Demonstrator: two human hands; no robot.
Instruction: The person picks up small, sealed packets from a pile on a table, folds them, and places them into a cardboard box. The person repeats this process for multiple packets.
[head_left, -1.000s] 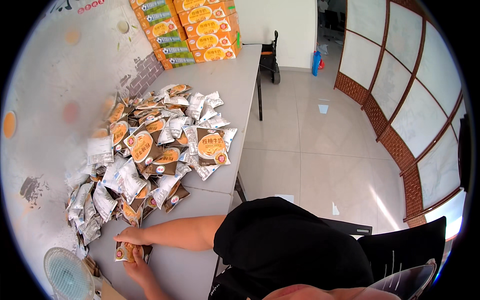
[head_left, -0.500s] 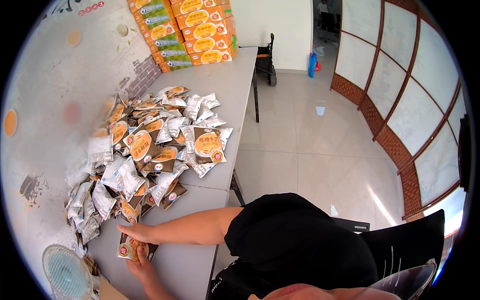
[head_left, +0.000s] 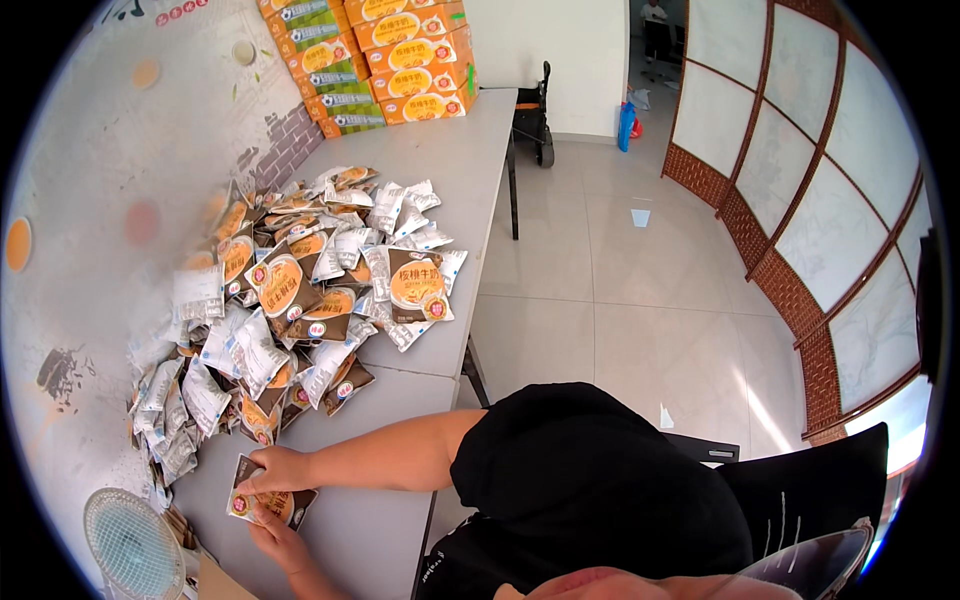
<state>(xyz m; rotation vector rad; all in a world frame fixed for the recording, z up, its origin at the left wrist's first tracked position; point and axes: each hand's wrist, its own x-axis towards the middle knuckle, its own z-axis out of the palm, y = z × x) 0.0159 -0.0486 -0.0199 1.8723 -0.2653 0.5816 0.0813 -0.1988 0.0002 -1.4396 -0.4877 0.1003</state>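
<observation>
Item 1: packet (head_left: 285,506), soft, brown with an orange design on its face; located at the near end of the desk (head_left: 430,160), held in both hands.
Item 2: right hand (head_left: 278,469), bare, closed on the packet's far side, fingers lying across its face.
Item 3: left hand (head_left: 280,542), bare, closed on the packet's near edge, thumb on its face.
Item 4: heap of packets (head_left: 285,290), loose; some brown-and-orange faces up, others showing white printed backs; spread along the desk beside the wall (head_left: 100,300), beyond the held packet and apart from it.
Item 5: cartons (head_left: 415,78), orange, some with green panels, stacked at the desk's far end.
Item 6: round article (head_left: 133,545), pale-blue mesh face, left of the hands; kind cannot be told.
Item 7: folding screen (head_left: 790,230), white panels in brown frames, woven lower sections; standing on the tiled floor (head_left: 560,260), well apart from the desk.
</observation>
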